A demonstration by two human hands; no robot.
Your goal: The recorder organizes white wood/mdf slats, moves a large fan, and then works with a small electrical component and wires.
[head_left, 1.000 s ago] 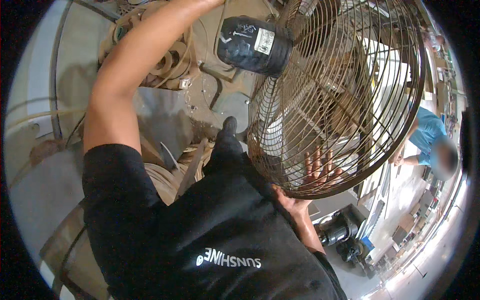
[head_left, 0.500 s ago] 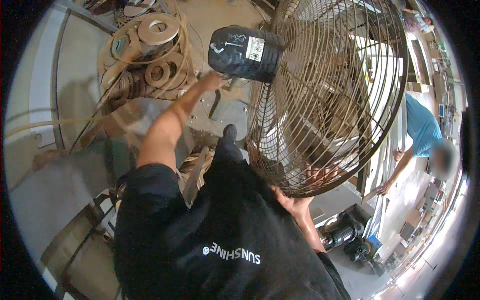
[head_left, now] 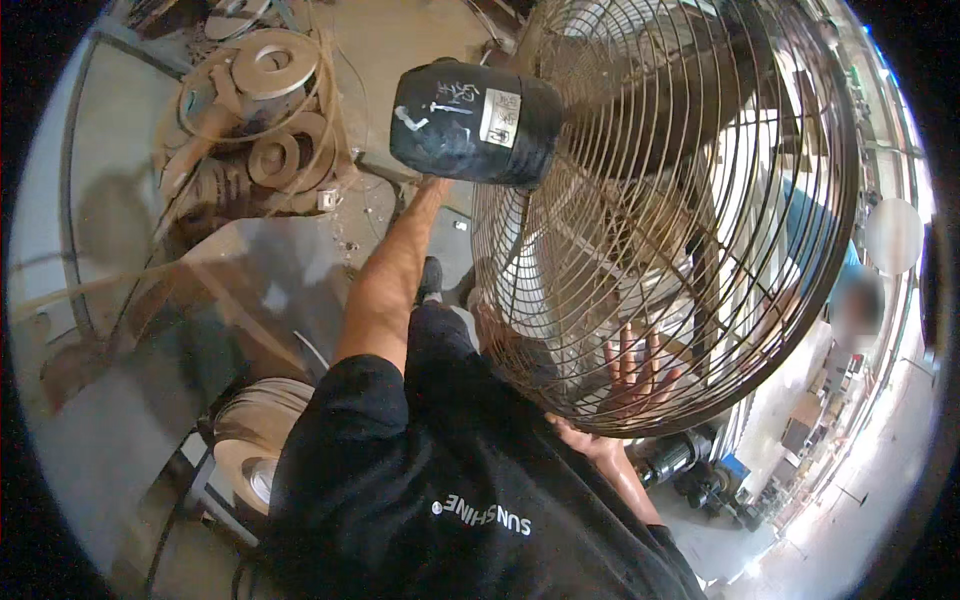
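A large industrial fan (head_left: pixel 690 235) fills the upper right, with a round wire cage and a black motor housing (head_left: pixel 470 120) at its back bearing a pale label. My left arm reaches up to the motor's underside. Only the wrist of my left hand (head_left: pixel 434 190) shows there; its fingers are hidden behind the housing. At the cage's lower rim is my right hand (head_left: pixel 610 430). Its palm and thumb touch the rim from outside, and the stretched, spread fingers show through the wires.
Wound rings and coils (head_left: pixel 275 65) lie in a heap at the upper left. A cable spool (head_left: pixel 262 430) stands at lower left beside a metal frame. To the right are dark motors (head_left: pixel 680 455) and a person in a blue shirt (head_left: pixel 805 235), partly behind the cage.
The fan has turned and come nearer, its cage shifting down and right. My left hand has slid behind the motor, and my right fingers have straightened. The person in blue is now behind the cage.
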